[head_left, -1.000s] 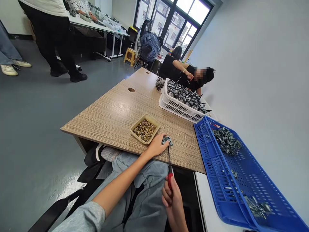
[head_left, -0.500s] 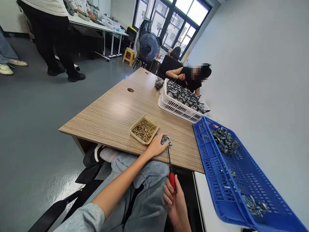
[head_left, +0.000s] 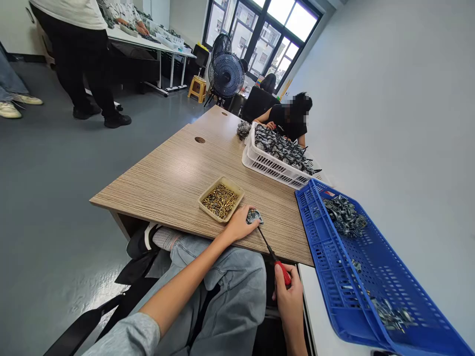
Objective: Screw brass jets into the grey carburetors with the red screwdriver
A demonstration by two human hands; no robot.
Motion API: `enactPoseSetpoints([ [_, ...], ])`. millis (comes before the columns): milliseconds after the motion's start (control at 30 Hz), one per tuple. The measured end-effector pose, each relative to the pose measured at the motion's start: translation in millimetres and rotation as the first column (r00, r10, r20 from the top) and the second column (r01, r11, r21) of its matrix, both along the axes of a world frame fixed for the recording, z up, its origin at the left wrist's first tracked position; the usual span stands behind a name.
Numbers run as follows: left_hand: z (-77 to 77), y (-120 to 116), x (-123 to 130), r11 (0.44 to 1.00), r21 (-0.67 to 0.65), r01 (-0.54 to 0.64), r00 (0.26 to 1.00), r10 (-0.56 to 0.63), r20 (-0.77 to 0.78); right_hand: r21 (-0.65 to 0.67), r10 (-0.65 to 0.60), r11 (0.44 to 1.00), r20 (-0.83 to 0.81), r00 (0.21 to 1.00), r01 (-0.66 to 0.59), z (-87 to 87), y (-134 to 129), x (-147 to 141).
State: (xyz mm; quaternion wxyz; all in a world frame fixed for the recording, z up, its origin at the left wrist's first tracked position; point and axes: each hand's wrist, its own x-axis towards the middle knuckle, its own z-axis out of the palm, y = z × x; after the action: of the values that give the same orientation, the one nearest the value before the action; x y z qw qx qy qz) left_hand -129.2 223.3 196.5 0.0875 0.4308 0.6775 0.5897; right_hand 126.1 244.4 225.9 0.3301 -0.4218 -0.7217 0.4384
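My left hand (head_left: 240, 225) presses a small grey metal part (head_left: 254, 216) against the table top, fingers closed around its near side. In my right hand (head_left: 288, 289) is a screwdriver (head_left: 281, 269) with a red handle and a dark shaft. Its shaft slants up and left, and the tip meets or nearly meets the near edge of the metal part; exact contact is too small to make out. Just beyond my left hand stands a beige plastic box (head_left: 205, 203) holding many brass-coloured screws (head_left: 221, 200).
To the right, a blue plastic crate (head_left: 356, 296) holds grey metal parts in heaps. A white basket (head_left: 269, 170) piled with metal parts stands farther back on the wooden table (head_left: 163, 173). Behind it sits a person (head_left: 289, 121). A fan (head_left: 226, 74) stands beyond the table.
My right hand has swung to the right with the screwdriver, so its shaft now slants more. My left hand and the metal part stay nearly in place. The person behind has leaned left.
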Motion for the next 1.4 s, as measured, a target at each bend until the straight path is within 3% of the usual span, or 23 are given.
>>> enactPoseSetpoints([
  [167,-0.3,-0.2,-0.3,1.000,-0.003,0.005,1.000,-0.005,0.000,0.264,-0.086,0.964,0.182,0.979,0.036,23.0,0.6,-2.9],
  [267,0.1,-0.1,-0.2,1.000,-0.001,0.001,1.000,-0.001,0.000,0.342,-0.107,0.940,0.273,0.956,0.007,32.1,1.5,-5.8],
  [400,0.1,0.6,-0.2,1.000,0.007,-0.006,1.000,0.006,-0.004,0.326,-0.072,0.945,0.290,0.954,-0.028,34.8,-1.7,-6.8],
  [633,-1.8,1.3,-1.1,1.000,0.011,-0.015,1.000,0.015,-0.009,0.234,0.016,0.969,0.247,0.969,-0.076,24.1,-13.4,-1.7],
  [800,-2.3,0.8,-1.3,1.000,0.020,-0.010,1.000,0.011,-0.009,0.093,0.034,0.994,0.164,0.986,-0.050,10.8,-25.6,-2.7],
  [1000,-2.8,0.6,-1.5,1.000,0.013,-0.004,1.000,0.005,-0.006,-0.230,-0.011,0.973,-0.099,0.995,-0.012,-21.2,-43.5,-12.8],
  [1167,-2.1,0.3,-1.7,1.000,0.015,0.003,1.000,-0.003,0.002,-0.495,-0.077,0.862,-0.335,0.939,-0.106,-33.6,-60.2,-23.3],
  [1400,1.2,-1.3,-1.5,1.000,0.005,0.006,1.000,-0.006,0.017,-0.688,-0.076,0.675,-0.423,0.903,-0.266,-8.2,-72.7,-30.5],
])
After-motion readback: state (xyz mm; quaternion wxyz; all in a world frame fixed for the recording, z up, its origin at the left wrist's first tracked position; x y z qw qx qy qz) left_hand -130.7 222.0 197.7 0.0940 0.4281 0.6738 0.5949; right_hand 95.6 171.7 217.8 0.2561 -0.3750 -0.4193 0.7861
